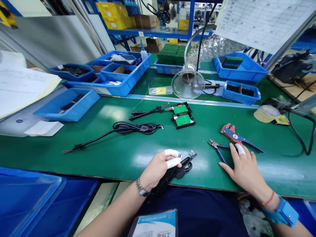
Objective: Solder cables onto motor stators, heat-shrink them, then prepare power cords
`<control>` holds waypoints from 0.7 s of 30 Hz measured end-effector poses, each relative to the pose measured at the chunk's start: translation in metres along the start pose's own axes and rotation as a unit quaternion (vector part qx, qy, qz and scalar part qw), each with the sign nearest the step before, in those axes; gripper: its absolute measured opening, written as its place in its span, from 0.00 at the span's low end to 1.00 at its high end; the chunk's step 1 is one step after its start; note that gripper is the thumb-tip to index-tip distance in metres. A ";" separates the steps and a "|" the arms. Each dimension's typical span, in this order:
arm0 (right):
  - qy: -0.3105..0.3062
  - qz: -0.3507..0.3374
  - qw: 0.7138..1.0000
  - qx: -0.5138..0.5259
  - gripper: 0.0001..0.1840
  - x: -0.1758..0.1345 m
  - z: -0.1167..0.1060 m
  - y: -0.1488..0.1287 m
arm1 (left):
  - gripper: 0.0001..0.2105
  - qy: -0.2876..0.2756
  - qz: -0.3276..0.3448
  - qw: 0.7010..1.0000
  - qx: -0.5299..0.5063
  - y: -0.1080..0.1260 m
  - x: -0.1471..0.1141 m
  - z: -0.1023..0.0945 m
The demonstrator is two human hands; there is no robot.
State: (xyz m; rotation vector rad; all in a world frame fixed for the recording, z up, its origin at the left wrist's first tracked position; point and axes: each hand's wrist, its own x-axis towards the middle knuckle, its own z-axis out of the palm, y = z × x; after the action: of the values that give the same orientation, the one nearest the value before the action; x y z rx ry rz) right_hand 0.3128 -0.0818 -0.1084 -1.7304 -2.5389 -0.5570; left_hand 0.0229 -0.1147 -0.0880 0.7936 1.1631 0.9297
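My left hand (160, 166), white tape on its thumb and a finger, is pinched on the end of a black cable, where bits of coloured wire show at the fingertips. The rest of that black cable (184, 171), a bundle with a small plug, lies at the bench's front edge beneath the hand. My right hand (243, 166), one finger taped, is spread over the blue handles of the side cutters (218, 149); whether it touches them I cannot tell. Just beyond lies a red and blue wire stripper (238, 136).
A coiled black cable (138, 128) lies left of centre. Behind it, two green circuit boards in black cases (184, 120) have wires attached. A clear fume hood (188, 84), blue parts bins (130, 79) and a tape roll (268, 113) stand farther back.
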 end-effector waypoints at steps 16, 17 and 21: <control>0.104 -0.113 0.954 0.256 0.23 0.007 -0.032 -0.041 | 0.06 -0.039 0.053 0.996 -0.066 -0.007 -0.004 -0.001; 0.097 -0.117 0.953 0.260 0.23 0.007 -0.034 -0.044 | 0.06 -0.046 0.055 0.995 -0.065 -0.006 -0.005 0.000; 0.073 -0.127 0.949 0.280 0.23 0.010 -0.039 -0.051 | 0.07 -0.058 0.045 0.995 -0.065 -0.003 -0.009 0.002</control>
State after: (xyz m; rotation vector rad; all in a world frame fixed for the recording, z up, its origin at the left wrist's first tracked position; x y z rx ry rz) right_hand 0.2554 -0.1012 -0.0845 -1.1370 -2.4888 0.0468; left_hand 0.0242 -0.1242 -0.0864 0.7893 0.9629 1.0105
